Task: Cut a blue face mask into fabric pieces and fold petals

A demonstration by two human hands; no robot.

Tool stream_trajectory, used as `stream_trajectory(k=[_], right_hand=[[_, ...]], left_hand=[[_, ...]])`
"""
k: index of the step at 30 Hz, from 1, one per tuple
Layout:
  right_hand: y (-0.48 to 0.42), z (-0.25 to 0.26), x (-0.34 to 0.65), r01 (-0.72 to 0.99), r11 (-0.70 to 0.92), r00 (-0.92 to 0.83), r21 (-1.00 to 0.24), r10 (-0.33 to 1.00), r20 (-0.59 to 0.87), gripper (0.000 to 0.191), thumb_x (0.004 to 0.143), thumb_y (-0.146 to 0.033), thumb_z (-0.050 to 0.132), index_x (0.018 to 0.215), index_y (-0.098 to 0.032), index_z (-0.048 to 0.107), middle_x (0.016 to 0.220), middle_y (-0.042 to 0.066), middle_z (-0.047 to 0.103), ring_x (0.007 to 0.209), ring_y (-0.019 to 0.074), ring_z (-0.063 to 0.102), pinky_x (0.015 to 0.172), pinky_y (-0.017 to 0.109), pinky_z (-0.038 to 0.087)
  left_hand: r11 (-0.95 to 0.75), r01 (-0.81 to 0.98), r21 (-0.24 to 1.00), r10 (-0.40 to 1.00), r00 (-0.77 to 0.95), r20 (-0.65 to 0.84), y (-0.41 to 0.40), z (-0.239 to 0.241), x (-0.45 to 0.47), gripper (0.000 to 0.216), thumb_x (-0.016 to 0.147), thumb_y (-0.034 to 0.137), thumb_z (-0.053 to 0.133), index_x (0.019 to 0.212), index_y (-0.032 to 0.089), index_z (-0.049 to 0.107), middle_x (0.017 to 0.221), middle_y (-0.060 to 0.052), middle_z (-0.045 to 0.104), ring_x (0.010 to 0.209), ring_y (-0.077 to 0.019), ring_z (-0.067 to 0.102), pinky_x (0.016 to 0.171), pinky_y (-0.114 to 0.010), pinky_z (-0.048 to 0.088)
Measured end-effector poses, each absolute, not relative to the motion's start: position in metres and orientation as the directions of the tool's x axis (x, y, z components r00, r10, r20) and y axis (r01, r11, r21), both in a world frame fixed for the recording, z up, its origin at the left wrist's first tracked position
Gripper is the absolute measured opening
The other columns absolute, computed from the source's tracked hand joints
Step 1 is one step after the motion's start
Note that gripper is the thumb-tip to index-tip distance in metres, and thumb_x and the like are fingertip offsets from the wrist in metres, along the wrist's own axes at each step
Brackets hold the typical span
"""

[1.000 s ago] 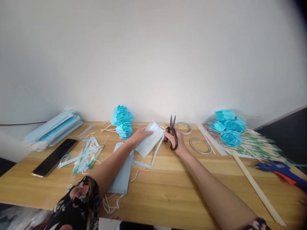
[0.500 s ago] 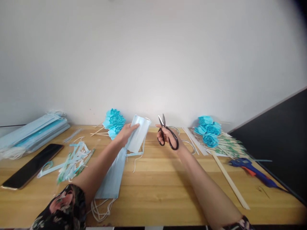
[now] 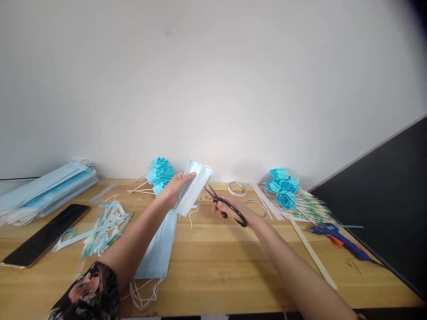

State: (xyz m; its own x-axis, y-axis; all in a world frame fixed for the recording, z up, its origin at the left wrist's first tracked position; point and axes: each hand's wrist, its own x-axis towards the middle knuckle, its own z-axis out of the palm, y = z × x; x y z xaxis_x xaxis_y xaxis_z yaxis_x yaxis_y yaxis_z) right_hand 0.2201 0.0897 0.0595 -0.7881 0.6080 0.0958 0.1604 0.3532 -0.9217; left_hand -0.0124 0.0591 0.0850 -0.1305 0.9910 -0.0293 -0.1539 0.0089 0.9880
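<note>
My left hand [image 3: 175,189] grips a light blue face mask [image 3: 195,184] and holds it upright above the wooden table [image 3: 233,258]. My right hand [image 3: 230,209] is closed round the black scissors [image 3: 224,206]; their blades are slightly apart and point left at the mask's lower right edge. A loose cut strip and an ear loop hang under the mask. Beneath my left forearm lies a pile of flat blue masks [image 3: 158,249].
A stack of masks [image 3: 43,191] and a black phone [image 3: 45,233] lie at the left, with cut strips [image 3: 100,224] beside them. Blue fabric flowers on sticks [image 3: 160,173] [image 3: 283,189] stand at the back. Tape rolls [image 3: 237,188], a wooden slat [image 3: 312,253] and a blue glue gun [image 3: 336,233] lie to the right.
My left hand lifted the mask off the table and turned it upright. The scissors swung down from pointing upward and now aim left at the mask. The view shifted left.
</note>
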Motion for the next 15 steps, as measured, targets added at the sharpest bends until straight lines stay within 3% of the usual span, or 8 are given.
stream_trajectory(k=[3, 9, 12, 15], right_hand=[[0.094, 0.062, 0.216, 0.112, 0.348, -0.757, -0.931, 0.636, 0.147, 0.058, 0.086, -0.063, 0.048, 0.121, -0.018, 0.062, 0.086, 0.007, 0.063, 0.061, 0.0124, 0.056, 0.057, 0.027, 0.046], [0.106, 0.068, 0.223, 0.114, 0.375, -0.742, -0.920, 0.648, 0.172, 0.050, 0.085, -0.063, 0.049, 0.088, -0.015, 0.065, 0.075, 0.006, 0.061, 0.056, 0.0113, 0.053, 0.053, 0.025, 0.043], [0.110, 0.060, 0.228, 0.136, 0.387, -0.750, -0.912, 0.641, 0.161, 0.047, 0.087, -0.059, 0.049, 0.088, -0.014, 0.063, 0.075, 0.005, 0.060, 0.055, 0.0098, 0.051, 0.051, 0.023, 0.042], [0.111, 0.049, 0.229, 0.147, 0.371, -0.750, -0.917, 0.646, 0.141, 0.048, 0.087, -0.058, 0.050, 0.101, -0.014, 0.062, 0.077, 0.005, 0.060, 0.055, 0.0094, 0.051, 0.050, 0.022, 0.041]], left_hand=[[0.018, -0.136, 0.991, 0.998, -0.054, -0.025, 0.057, 0.086, -0.007, 0.043, 0.068, 0.054, 0.071, 0.081, 0.014, 0.063, 0.063, -0.003, 0.062, 0.054, -0.0145, 0.054, 0.053, -0.025, 0.040], [0.043, -0.006, 0.999, 0.998, 0.047, -0.043, 0.058, 0.079, -0.004, 0.056, 0.069, 0.059, 0.067, 0.097, 0.011, 0.065, 0.078, -0.009, 0.069, 0.066, -0.0209, 0.061, 0.058, -0.029, 0.045], [0.055, 0.039, 0.998, 0.994, 0.096, -0.058, 0.057, 0.077, -0.003, 0.060, 0.066, 0.059, 0.070, 0.100, 0.011, 0.064, 0.086, -0.011, 0.070, 0.071, -0.0229, 0.063, 0.062, -0.032, 0.047], [0.070, 0.041, 0.997, 0.987, 0.144, -0.076, 0.058, 0.074, -0.002, 0.060, 0.060, 0.054, 0.077, 0.101, 0.012, 0.065, 0.086, -0.010, 0.070, 0.072, -0.0228, 0.063, 0.064, -0.033, 0.049]])
